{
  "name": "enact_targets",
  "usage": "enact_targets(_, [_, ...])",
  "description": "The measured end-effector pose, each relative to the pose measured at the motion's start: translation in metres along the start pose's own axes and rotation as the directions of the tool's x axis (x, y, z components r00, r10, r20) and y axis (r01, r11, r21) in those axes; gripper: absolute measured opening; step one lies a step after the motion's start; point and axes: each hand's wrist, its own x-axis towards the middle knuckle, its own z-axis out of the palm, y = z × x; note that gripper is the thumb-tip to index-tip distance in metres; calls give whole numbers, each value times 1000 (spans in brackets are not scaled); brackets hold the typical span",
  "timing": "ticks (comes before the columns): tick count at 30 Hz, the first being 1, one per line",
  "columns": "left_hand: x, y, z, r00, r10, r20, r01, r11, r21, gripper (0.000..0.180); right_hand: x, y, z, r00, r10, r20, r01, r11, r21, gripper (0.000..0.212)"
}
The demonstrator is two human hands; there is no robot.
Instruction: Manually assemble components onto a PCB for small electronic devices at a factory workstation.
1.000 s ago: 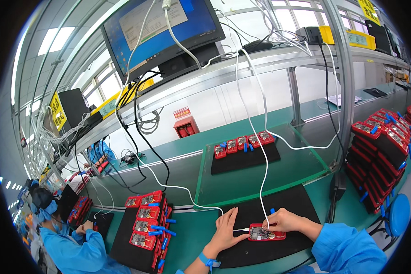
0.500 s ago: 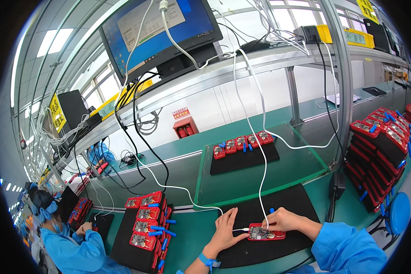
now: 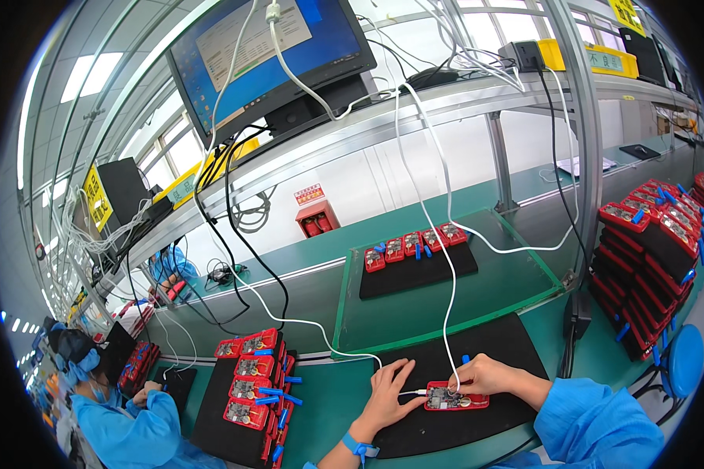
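A red case holding a grey circuit board (image 3: 446,399) lies on a black mat (image 3: 497,356) before me. My left hand (image 3: 385,397) rests at its left side, thumb and forefinger apart, with the thumb tip by the case's edge. Between them, a white cable plug (image 3: 414,392) meets the case's left end. My right hand (image 3: 489,377) is closed over the case's upper right, fingers pinched on the end of a white cable (image 3: 449,332) that drops from above. The fingers partly cover the board and the cable's tip. A blue piece (image 3: 466,359) shows behind the right fingers.
Stacked red cases (image 3: 249,388) with blue pieces stand on the left, and a taller stack (image 3: 641,266) on the right. More cases sit on a black pad (image 3: 422,273) behind. A monitor (image 3: 270,59) stands on the shelf; a co-worker (image 3: 129,418) sits at far left.
Both hands keep their places at the red case. The view has shifted very slightly; nothing else has visibly moved.
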Motion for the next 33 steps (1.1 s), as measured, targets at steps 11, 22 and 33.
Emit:
enact_targets(11, [15,57,18,978,47,-202,-104,954,-282,31,-3,4,6,997,-58,-57,59,998,30,14])
enact_targets(22, [29,60,25,974,55,-219,-112,960,-258,19,1,11,4,999,-25,-23,24,998,-56,16])
enact_targets(33, [25,45,15,999,-31,-27,18,925,-380,21,2,8,5,996,-39,-83,41,999,21,13])
